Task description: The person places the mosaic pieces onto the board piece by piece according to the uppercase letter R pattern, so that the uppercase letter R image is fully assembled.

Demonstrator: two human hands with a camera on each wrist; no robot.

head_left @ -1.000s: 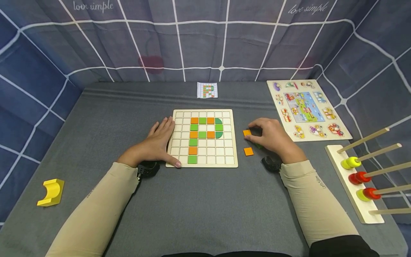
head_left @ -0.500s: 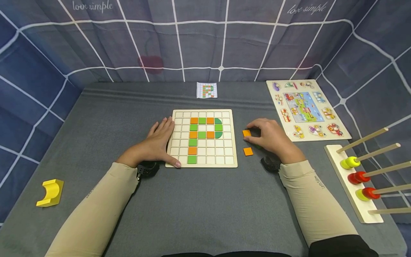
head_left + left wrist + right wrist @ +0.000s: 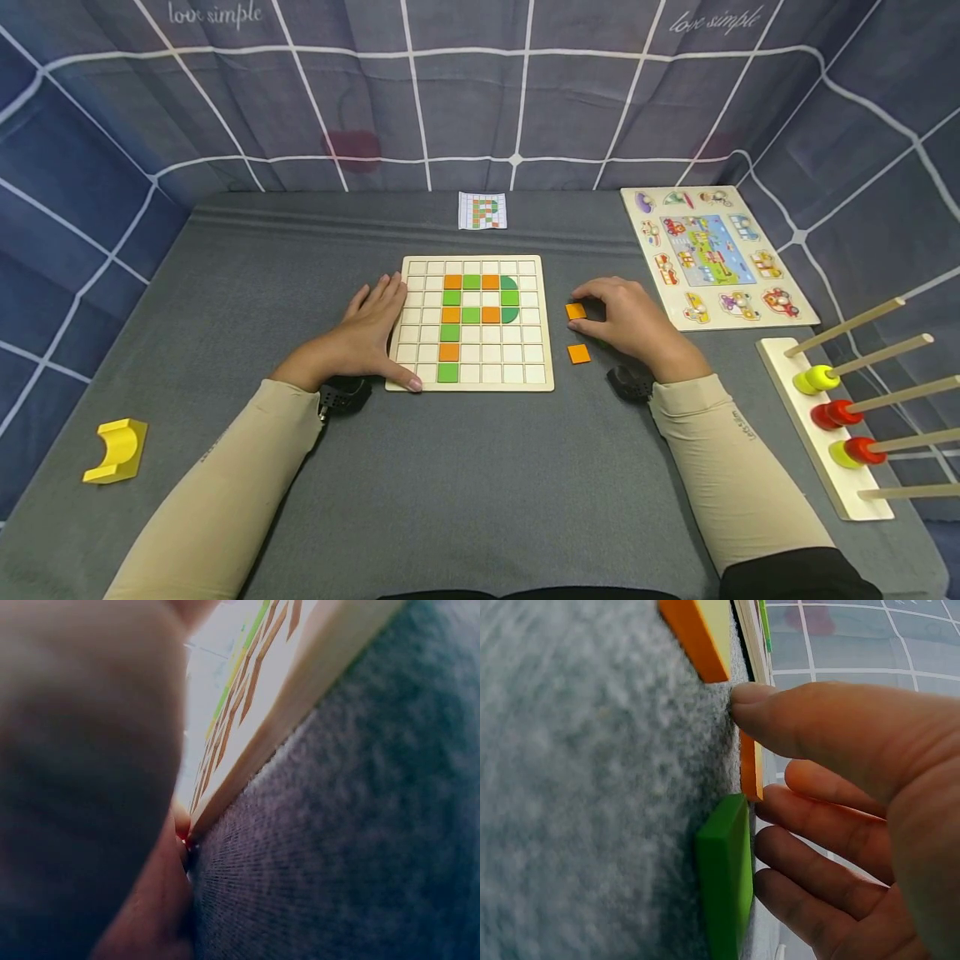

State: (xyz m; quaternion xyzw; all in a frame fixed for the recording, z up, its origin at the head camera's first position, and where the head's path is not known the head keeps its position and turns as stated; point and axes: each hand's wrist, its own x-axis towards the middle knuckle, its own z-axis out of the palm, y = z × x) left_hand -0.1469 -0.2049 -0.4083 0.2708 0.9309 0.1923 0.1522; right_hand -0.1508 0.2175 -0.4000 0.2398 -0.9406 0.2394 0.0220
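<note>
In the head view a square wooden grid board (image 3: 491,383) lies flat, bearing orange, green and dark green pieces in a P-like pattern. My left hand (image 3: 360,337) rests along its left edge, thumb on the near-left corner and fingers spread. In the left wrist view the board's edge (image 3: 270,724) runs past the hand. Right of the board, my right hand (image 3: 630,317) lies with thumb and fingers apart about an orange square tile (image 3: 575,311); a firm pinch is not visible. Another orange tile (image 3: 578,354) lies nearer. Under the palm is a green tile (image 3: 724,877), hidden in the head view.
A small pattern card (image 3: 482,212) lies beyond the board. At the right are a picture puzzle board (image 3: 678,308) and a peg stand (image 3: 862,500) with coloured beads. A yellow arch block (image 3: 120,450) sits at left. Grid-patterned cloth (image 3: 465,100) encloses the table.
The whole head view has shifted very slightly to the left. Both hands, the board and the loose orange tiles keep their places.
</note>
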